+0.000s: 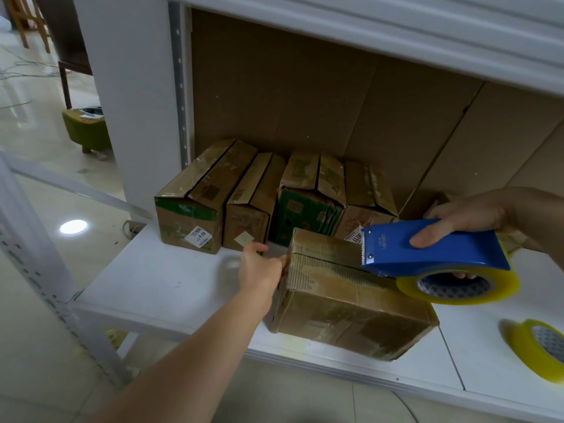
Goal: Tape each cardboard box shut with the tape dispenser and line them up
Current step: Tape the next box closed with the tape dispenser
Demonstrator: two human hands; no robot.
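Note:
A cardboard box (351, 303) lies on the white shelf (171, 285) near its front edge, its top covered in clear tape. My left hand (259, 267) presses against the box's left end, fingers hidden behind the corner. My right hand (470, 215) grips a blue tape dispenser (427, 248) with a yellowish tape roll (457, 285); its toothed blade sits on the box's top seam. Behind, several taped boxes stand in a row: a green-striped one (189, 206), a narrow one (253, 203), a green one (308, 203) and another (366, 203).
A spare yellow tape roll (540, 349) lies on the shelf at the right. Brown cardboard lines the shelf's back (305, 93). A white shelf board (427, 35) hangs overhead. A green stool (87, 126) stands on the glossy floor to the left.

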